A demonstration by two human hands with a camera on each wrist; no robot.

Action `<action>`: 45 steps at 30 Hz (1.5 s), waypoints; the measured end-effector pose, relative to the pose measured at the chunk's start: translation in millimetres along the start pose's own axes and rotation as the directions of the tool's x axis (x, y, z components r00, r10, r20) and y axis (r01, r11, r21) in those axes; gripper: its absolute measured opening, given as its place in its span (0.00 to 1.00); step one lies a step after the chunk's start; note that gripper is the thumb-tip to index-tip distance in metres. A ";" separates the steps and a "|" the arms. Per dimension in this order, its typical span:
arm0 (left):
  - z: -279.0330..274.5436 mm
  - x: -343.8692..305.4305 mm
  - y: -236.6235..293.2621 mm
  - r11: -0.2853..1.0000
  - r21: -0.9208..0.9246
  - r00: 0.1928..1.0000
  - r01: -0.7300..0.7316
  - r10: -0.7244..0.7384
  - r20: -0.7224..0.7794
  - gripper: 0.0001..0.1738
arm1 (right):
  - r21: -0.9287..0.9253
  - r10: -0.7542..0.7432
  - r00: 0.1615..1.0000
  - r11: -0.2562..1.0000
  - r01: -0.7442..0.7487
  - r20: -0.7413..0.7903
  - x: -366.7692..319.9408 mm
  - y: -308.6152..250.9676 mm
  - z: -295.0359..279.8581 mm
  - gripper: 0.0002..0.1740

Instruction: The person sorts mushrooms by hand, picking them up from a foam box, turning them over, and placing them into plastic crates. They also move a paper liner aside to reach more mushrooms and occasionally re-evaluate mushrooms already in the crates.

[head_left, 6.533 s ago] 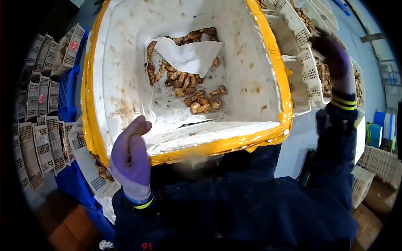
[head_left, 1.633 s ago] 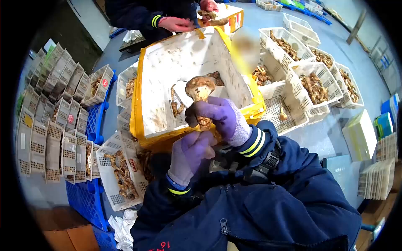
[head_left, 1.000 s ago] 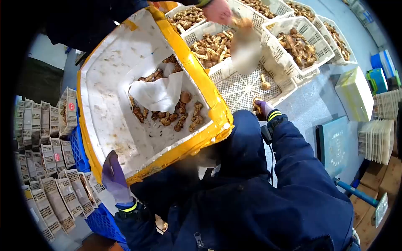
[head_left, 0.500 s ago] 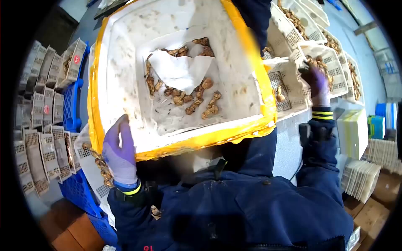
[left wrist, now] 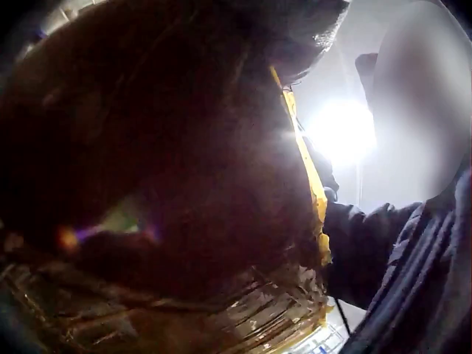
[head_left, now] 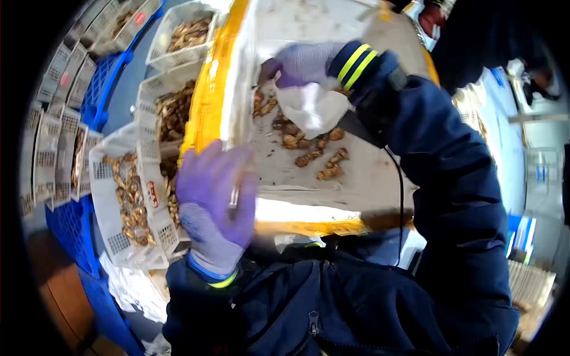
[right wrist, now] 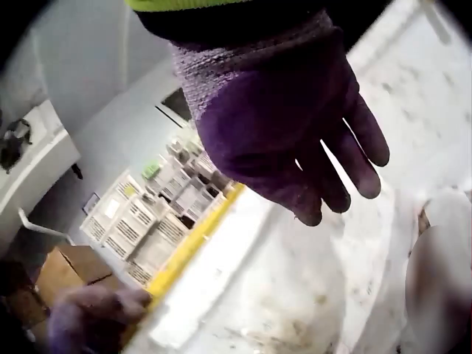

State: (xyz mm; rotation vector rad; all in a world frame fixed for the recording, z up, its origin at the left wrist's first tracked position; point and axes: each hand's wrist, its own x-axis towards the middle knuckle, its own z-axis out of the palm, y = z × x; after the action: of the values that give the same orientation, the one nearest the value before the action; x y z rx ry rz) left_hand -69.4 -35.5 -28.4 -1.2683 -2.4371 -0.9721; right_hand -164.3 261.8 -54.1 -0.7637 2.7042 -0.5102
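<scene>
A white foam box with a yellow-taped rim point(head_left: 209, 98) fills the middle of the head view. Inside lie brown mushrooms point(head_left: 332, 167) and a crumpled white sheet point(head_left: 317, 113). My right hand point(head_left: 300, 64), in a purple-coated glove, reaches down into the box beside the sheet. Its fingers hang extended and apart in the right wrist view, with nothing between them. My left hand point(head_left: 217, 190), similarly gloved and blurred, is at the near left corner of the rim, thumb and fingers spread. Darkness covers most of the left wrist view, hiding its fingers.
White perforated baskets point(head_left: 127, 199) of mushrooms stand left of the box. Further left are stacked baskets point(head_left: 53, 148) and blue pallets point(head_left: 110, 77). Another person's dark clothing point(head_left: 487, 35) shows at upper right. A black cord point(head_left: 399, 196) hangs from my right sleeve.
My right hand has gone from the baskets on the right, where it earlier carried a mushroom, into the box. The left hand stays near the corner. The head view has shifted left.
</scene>
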 end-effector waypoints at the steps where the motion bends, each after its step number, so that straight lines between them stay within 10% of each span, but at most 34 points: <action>1: 1.3 -0.4 -2.3 0.998 0.064 1.000 0.003 -0.004 0.015 0.17 | -0.092 0.170 0.963 0.984 -0.154 0.209 23.1 7.5 26.2 0.23; 2: 0.9 0.7 -5.8 0.999 -0.036 1.000 0.005 -0.005 -0.004 0.17 | -0.410 0.381 0.847 0.885 -0.219 0.370 43.0 3.8 51.8 0.24; 10: -13.5 13.3 -5.8 0.996 -0.048 0.970 0.079 -0.066 0.234 0.16 | -0.222 0.126 0.921 0.974 -0.044 0.369 19.7 74.9 293.7 0.28; 12: -15.1 16.1 -4.0 0.990 -0.084 0.959 0.110 -0.084 0.272 0.16 | -0.338 0.215 0.878 0.939 -0.065 0.428 2.8 52.2 290.0 0.35; 13: -15.4 10.7 -2.2 0.994 -0.067 0.958 0.081 -0.059 0.279 0.19 | -0.520 0.105 0.976 0.854 0.009 0.189 -16.2 48.8 301.6 0.39; 17: -18.5 8.3 1.1 0.996 -0.037 0.956 0.085 -0.071 0.285 0.19 | -0.569 0.164 0.986 0.812 -0.133 0.003 -28.7 55.2 332.3 0.34; 23: -19.8 8.0 -5.6 0.995 -0.077 0.952 0.070 -0.044 0.303 0.20 | -0.562 0.257 0.945 0.820 -0.103 0.202 -20.9 51.5 308.4 0.33; 32: -16.9 6.6 -4.2 0.996 -0.071 0.966 0.060 -0.040 0.256 0.18 | -0.524 0.173 0.983 0.832 -0.181 -0.065 -37.2 72.0 323.7 0.22; 39: -6.4 8.3 -7.9 0.997 -0.069 0.994 0.045 -0.038 0.100 0.17 | 0.260 0.546 0.832 0.793 -0.552 0.099 -4.9 56.3 164.4 0.24; 42: -2.0 5.1 -5.9 0.998 -0.054 0.999 0.038 -0.037 0.016 0.18 | 0.768 0.415 0.904 0.543 -0.340 0.107 -13.3 74.9 109.2 0.29; 43: -0.6 4.4 -6.3 0.994 -0.108 1.000 0.011 -0.013 -0.014 0.18 | 0.935 0.488 0.852 0.175 -0.309 0.191 -28.7 30.0 58.9 0.29; 45: -1.0 2.7 -1.9 0.993 -0.122 0.997 0.002 -0.012 -0.075 0.15 | 0.997 0.339 0.938 -0.033 -0.066 0.073 -57.1 39.5 46.5 0.29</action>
State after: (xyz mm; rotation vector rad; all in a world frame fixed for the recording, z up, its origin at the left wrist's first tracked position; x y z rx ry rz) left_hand -72.6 -35.2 -27.3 -1.2373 -2.3583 -1.1648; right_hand -118.3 312.6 -102.0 0.2012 1.5876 -2.1740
